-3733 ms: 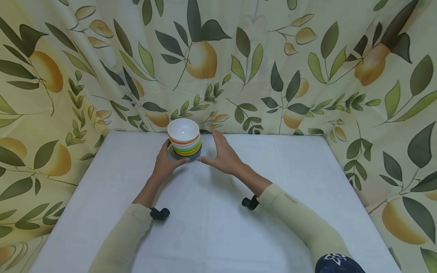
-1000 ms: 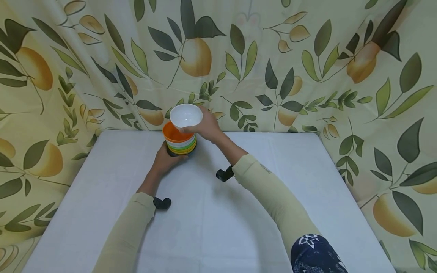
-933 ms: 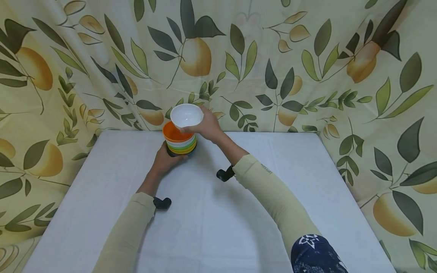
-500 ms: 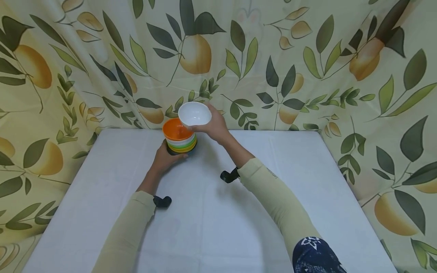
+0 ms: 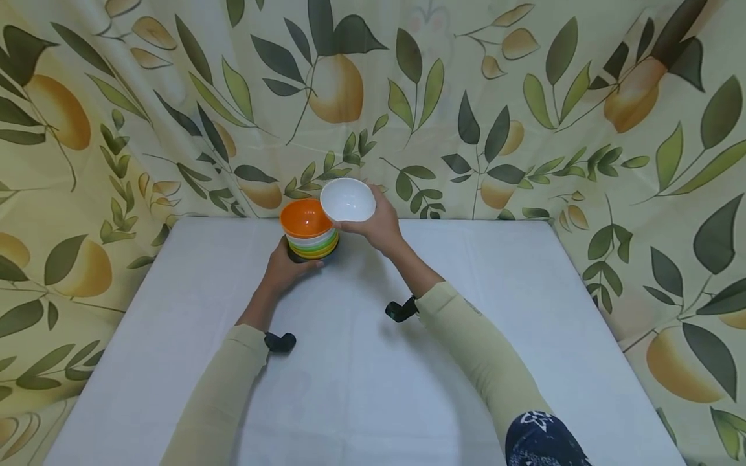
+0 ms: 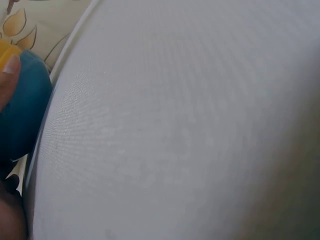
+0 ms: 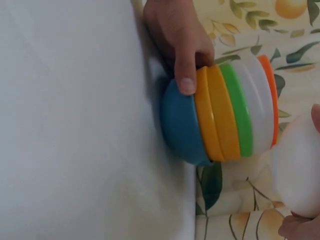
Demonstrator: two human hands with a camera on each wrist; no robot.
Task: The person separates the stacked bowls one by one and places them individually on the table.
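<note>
A stack of nested bowls stands near the table's back edge, topped by an orange bowl (image 5: 305, 220). Below it come white, green and yellow rims, with a blue bowl (image 7: 182, 125) at the bottom. My left hand (image 5: 282, 268) grips the stack low on its left side, the thumb against the blue bowl's rim in the right wrist view. A white bowl (image 5: 348, 200) is held in my right hand (image 5: 381, 223), up in the air just right of the orange one, its inside facing the head camera. In the left wrist view, only part of the blue bowl (image 6: 30, 105) shows.
A white cloth covers the table (image 5: 350, 375). Right behind its back edge hangs a curtain (image 5: 431, 129) printed with fruit and leaves. Each wrist carries a small black camera, one being the left camera (image 5: 281, 343).
My right hand has taken the white bowl off the top of the stack, baring the orange one, and has moved it to the right. The left hand keeps its grip on the stack.
</note>
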